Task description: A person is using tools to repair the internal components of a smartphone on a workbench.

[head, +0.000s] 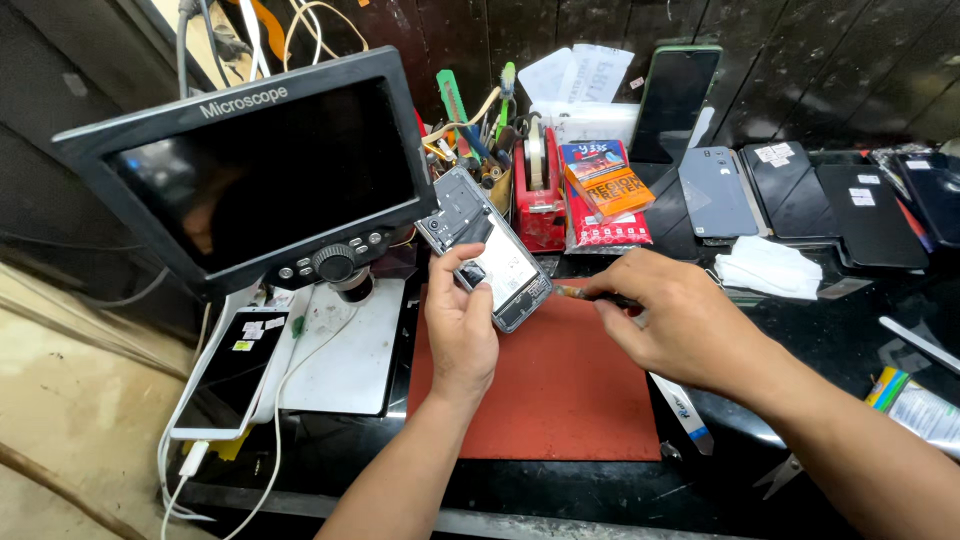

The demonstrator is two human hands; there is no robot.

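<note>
Phone (490,255), opened, back cover off, grey inner frame and boards exposed; held above the far edge of a red mat (545,385), long axis running from upper left, near the monitor's corner, down to lower right. Left hand (462,325) grips it from below and the left, thumb folded across the middle of the exposed face, fingers wrapped behind; wrist and forearm rise straight from the bottom edge of the view. Right hand (680,320) lies just right of the phone, knuckles up, fingers pressed together in a pinch on a thin tool (590,294) whose tip points left at the phone's lower right corner, very near it; actual contact cannot be told. Right forearm enters from the lower right, angled across the mat. Left hand is the nearer, being on the phone itself. Microscope monitor (255,165), dark, stands to the left on its white base. White phone (228,375) with cable lies left of the mat. Red tape dispenser (540,190), orange box (605,180) and several dark phones (800,190) lie behind on the black bench (850,330).
</note>
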